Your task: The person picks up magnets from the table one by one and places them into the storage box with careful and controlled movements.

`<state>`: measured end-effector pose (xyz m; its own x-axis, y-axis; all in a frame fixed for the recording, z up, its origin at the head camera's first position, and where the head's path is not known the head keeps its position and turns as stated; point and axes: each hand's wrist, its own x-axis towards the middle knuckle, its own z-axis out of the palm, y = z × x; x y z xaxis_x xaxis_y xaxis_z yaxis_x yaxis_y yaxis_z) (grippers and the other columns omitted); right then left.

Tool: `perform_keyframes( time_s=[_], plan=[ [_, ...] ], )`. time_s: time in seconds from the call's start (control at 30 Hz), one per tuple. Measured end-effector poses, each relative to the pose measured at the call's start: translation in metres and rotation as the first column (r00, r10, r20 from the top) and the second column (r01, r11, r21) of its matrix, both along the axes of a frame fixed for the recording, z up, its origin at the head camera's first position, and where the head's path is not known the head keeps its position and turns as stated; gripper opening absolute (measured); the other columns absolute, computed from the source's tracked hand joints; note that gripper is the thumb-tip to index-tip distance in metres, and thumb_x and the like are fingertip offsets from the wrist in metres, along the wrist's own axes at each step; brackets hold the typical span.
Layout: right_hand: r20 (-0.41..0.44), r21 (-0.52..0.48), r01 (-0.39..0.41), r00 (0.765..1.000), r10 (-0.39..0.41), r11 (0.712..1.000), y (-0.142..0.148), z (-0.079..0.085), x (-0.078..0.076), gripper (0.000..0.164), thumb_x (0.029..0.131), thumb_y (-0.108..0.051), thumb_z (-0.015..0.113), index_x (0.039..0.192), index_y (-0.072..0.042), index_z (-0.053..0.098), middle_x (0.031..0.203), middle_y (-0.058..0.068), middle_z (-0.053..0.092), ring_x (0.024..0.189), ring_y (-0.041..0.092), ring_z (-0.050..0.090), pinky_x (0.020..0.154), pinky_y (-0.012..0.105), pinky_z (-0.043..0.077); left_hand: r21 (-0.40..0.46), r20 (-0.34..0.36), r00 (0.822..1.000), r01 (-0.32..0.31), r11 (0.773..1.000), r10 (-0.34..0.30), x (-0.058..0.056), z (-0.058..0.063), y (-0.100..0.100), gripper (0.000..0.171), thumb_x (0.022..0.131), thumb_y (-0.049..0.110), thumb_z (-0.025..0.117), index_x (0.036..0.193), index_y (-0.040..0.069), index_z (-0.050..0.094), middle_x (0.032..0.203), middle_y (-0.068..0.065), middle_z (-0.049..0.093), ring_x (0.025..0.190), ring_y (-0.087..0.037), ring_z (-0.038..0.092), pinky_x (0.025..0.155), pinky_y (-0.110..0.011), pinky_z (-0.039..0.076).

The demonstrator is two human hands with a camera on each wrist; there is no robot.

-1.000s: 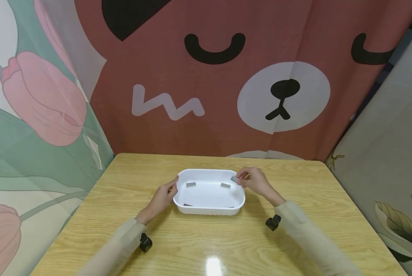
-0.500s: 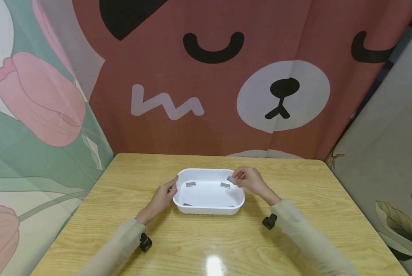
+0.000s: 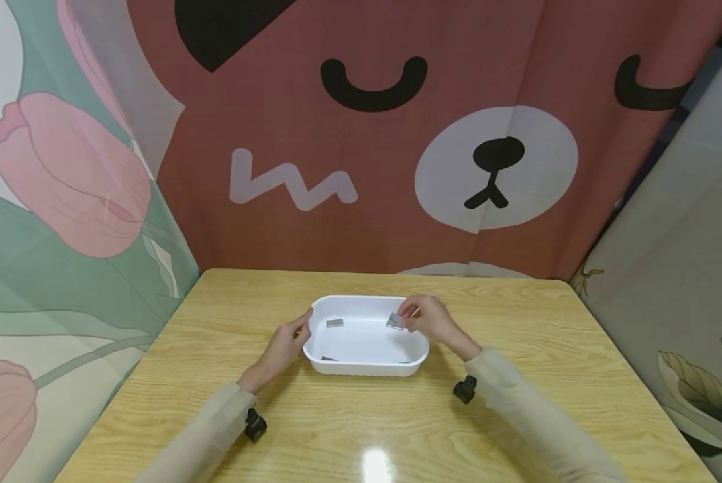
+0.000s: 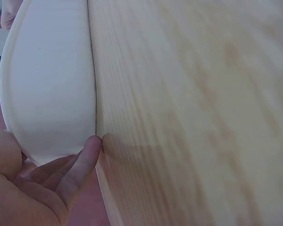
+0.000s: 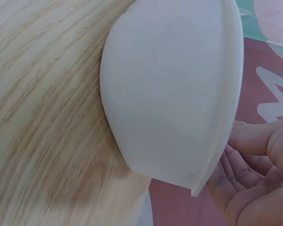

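A white oblong plastic tray (image 3: 367, 369) stands on the wooden table. My left hand (image 3: 284, 345) grips its left end, thumb by the rim and fingers against the outer wall (image 4: 52, 94). Over the tray's right part, my right hand (image 3: 435, 320) pinches a small flat grey rectangular piece (image 3: 397, 317) between thumb and fingers. That piece overlaps a similar grey piece in the tray in the head view. Another grey piece (image 3: 335, 323) lies at the far left inside. The tray wall (image 5: 165, 94) hides the held piece from the right wrist view.
Inside the near wall a dark reddish strip (image 3: 329, 359) shows, mostly hidden by the rim. The wooden table (image 3: 361, 416) extends around the tray. Behind it hangs a curtain (image 3: 361, 235) with a bear print, and printed cloths flank both sides.
My right hand has moved left and inward over the tray with the small grey piece, bringing it to the piece lying there. The left hand and the tray have stayed in place.
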<state>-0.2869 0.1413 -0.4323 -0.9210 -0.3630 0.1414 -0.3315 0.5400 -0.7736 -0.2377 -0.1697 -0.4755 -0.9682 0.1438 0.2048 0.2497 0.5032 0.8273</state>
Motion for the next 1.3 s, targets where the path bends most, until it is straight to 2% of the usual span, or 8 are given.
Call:
perform_keyframes(
  time_s=[0.23,0.57,0.87,1.13,1.3],
  plan=[
    [0.015,0.008,-0.025,1.000,0.025,1.000,-0.007,-0.003,0.000,0.012,0.073,0.005,0.067,0.081,-0.002,0.064,0.071,0.008,0.059,0.059,0.016,0.057,0.058,0.039,0.053,0.000,-0.009,1.000,0.004,1.000,-0.004,0.000,-0.001,0.000,0.042,0.093,0.011,0.040,0.135,0.008,0.036,0.128,-0.012,0.046,0.059,-0.014,0.053,0.047,-0.034,0.049],
    [-0.037,0.082,-0.056,0.998,0.059,0.995,-0.018,-0.005,0.003,0.013,0.072,0.005,0.067,0.080,-0.006,0.065,0.070,0.004,0.060,0.055,0.013,0.057,0.049,0.023,0.049,0.016,0.004,1.000,0.012,1.000,-0.012,0.000,0.000,0.000,0.042,0.093,0.011,0.040,0.135,0.009,0.035,0.122,-0.014,0.051,0.058,-0.016,0.053,0.049,-0.036,0.050],
    [-0.022,0.092,-0.070,0.997,0.072,0.993,-0.027,-0.010,0.004,0.013,0.070,0.006,0.067,0.077,-0.005,0.065,0.068,0.005,0.060,0.053,0.012,0.055,0.047,0.024,0.048,0.003,-0.001,1.000,0.011,1.000,-0.011,-0.001,-0.002,0.000,0.042,0.093,0.011,0.040,0.135,0.009,0.036,0.118,-0.014,0.054,0.056,-0.020,0.052,0.045,-0.034,0.048],
    [-0.045,0.087,-0.122,0.991,0.126,0.989,-0.032,-0.014,0.004,0.011,0.070,0.004,0.069,0.078,-0.002,0.065,0.068,0.008,0.061,0.053,0.015,0.057,0.045,0.023,0.047,0.021,0.009,1.000,-0.004,1.000,0.004,0.000,0.000,0.001,0.041,0.093,0.011,0.041,0.134,0.008,0.037,0.116,-0.017,0.055,0.068,-0.020,0.059,0.049,-0.037,0.051],
    [-0.060,0.122,-0.121,0.990,0.129,0.985,-0.035,-0.016,0.003,0.012,0.069,0.002,0.071,0.077,-0.004,0.065,0.067,0.004,0.062,0.053,0.010,0.056,0.046,0.022,0.047,0.026,0.006,1.000,-0.013,1.000,0.013,0.000,0.001,0.002,0.041,0.093,0.009,0.041,0.134,0.007,0.038,0.116,-0.018,0.054,0.067,-0.019,0.058,0.048,-0.035,0.050]
  ],
)
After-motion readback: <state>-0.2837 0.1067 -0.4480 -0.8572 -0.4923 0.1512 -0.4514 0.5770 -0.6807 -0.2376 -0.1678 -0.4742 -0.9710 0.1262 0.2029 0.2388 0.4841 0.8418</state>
